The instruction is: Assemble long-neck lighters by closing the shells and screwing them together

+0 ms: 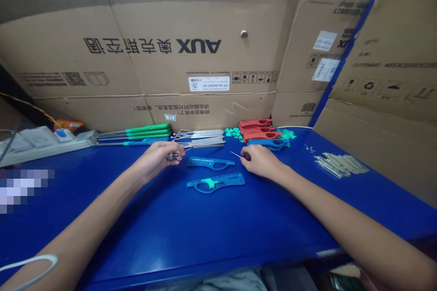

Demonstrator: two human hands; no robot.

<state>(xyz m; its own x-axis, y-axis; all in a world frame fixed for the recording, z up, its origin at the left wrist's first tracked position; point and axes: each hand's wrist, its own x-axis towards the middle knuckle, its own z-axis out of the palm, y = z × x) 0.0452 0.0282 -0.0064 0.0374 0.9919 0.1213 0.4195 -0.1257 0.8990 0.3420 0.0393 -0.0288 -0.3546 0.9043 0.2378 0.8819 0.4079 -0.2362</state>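
Observation:
My left hand point(162, 159) is closed, and a small part with thin wires shows at its fingertips, mostly hidden by the fingers. My right hand point(260, 160) pinches a thin metal rod point(235, 154) that points left. Between and below the hands lie two blue lighter shell halves: the upper half point(201, 162) is bare, while the lower half point(232, 179) has a green trigger point(210, 184) seated at its finger loop. Just behind my left hand are several silver metal tubes point(206, 140) with thin wires at their left ends.
Green-handled lighters point(150, 131) lie back left, near a white power strip point(44, 143). Red lighter shells point(256, 130), blue shells point(269, 144) and small green parts point(233, 133) stand at the back. Clear plastic pieces point(341, 164) lie right. Cardboard point(153, 68) walls the table point(164, 236).

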